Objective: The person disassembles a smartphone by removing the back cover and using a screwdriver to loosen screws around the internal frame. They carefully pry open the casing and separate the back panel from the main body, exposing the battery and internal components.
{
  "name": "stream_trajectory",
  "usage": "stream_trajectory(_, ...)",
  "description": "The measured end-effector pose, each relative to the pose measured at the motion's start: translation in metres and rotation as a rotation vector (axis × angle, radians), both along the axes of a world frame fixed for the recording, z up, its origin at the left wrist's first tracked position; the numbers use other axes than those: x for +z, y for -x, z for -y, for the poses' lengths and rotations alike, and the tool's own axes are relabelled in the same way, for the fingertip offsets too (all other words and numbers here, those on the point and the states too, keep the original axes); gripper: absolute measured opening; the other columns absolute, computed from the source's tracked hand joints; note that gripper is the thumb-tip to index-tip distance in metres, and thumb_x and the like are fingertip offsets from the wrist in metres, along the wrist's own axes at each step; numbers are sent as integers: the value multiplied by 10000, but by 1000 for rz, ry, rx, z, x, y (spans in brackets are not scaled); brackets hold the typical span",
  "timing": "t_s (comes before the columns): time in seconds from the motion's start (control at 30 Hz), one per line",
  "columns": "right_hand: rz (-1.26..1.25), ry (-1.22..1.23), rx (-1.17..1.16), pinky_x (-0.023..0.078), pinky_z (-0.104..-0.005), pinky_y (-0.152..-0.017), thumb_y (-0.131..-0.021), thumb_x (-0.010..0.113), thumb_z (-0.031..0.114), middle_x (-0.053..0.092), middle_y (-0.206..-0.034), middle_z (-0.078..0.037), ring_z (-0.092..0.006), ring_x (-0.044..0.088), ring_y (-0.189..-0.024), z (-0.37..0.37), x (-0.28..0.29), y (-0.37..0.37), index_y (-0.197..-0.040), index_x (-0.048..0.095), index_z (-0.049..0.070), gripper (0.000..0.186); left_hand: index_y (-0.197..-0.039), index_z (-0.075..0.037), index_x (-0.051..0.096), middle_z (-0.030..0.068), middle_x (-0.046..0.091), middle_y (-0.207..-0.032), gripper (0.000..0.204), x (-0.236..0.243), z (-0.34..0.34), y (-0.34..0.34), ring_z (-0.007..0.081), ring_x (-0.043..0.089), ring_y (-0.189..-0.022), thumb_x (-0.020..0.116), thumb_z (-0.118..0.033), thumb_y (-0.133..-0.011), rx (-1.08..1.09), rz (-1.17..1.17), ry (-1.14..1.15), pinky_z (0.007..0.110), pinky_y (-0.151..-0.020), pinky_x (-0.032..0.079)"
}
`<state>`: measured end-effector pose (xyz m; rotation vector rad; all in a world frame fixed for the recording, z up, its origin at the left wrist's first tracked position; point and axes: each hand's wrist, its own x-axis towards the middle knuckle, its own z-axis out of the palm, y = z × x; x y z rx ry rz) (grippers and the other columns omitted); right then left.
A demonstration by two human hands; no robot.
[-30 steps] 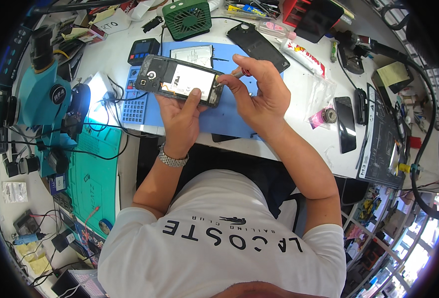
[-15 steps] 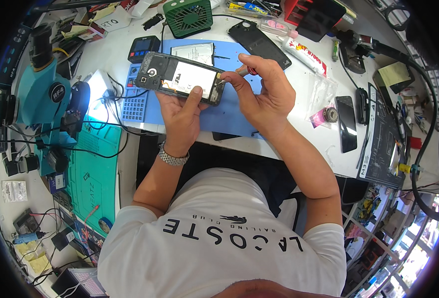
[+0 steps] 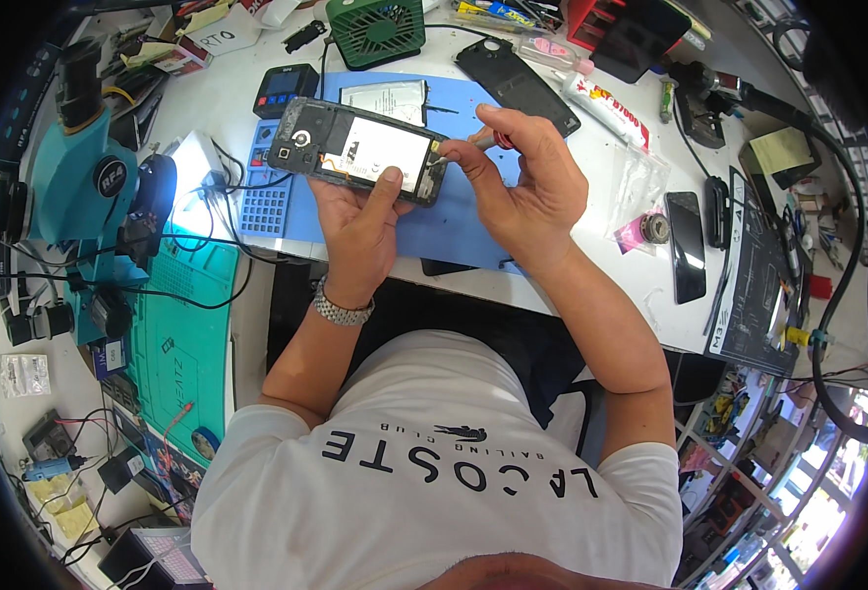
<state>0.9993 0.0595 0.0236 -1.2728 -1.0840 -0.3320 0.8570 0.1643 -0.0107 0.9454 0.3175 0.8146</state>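
Note:
My left hand (image 3: 360,221) grips an opened black smartphone (image 3: 355,149) from below, thumb pressed on its lower edge; the white battery and inner parts face up. My right hand (image 3: 527,182) pinches a thin screwdriver (image 3: 465,145) whose tip touches the phone's right end. Both hands hover over a blue work mat (image 3: 454,221) on the white bench. A metal watch (image 3: 341,312) sits on my left wrist.
A black phone back cover (image 3: 518,69) and a green fan (image 3: 375,28) lie at the far side. A teal microscope (image 3: 80,167) and a green mat (image 3: 173,344) stand at left. Another black phone (image 3: 685,246), a tape roll in a bag (image 3: 650,228) and cables lie at right.
The phone and both hands have shifted slightly up and away from me; the screwdriver tip stays at the phone's right end.

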Motion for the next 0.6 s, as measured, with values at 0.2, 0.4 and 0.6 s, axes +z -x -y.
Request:
stream_trajectory(0.2,37,36,56,578,-292,-689,-791,829,-111,739,-916,-95,-173,703,-778,3,6,0,-1196,753,40,438,-1512,-131,302,161,565,-1423,602,-1,1,0,251,658,-1262,570,87,-1019,-1,7,-11,408,-941,667)
stream_trajectory(0.4,-145,15,180,588,-286,-721,-823,770,-141,747,-887,-99,-181,716,-761,3,0,1,-1236,739,38,451,-1523,-135,289,164,563,-1425,618,1,2,0,248,657,-1261,565,93,-1019,-3,-7,-30,407,-941,666)
stream_trajectory(0.6,-69,107,144,597,-288,-738,-835,734,-145,759,-932,-87,-179,747,-853,1,2,-4,-1246,760,101,480,-1536,-132,276,159,554,-1434,636,-2,0,2,239,657,-1255,565,94,-1018,-2,-57,-46,400,-934,668)
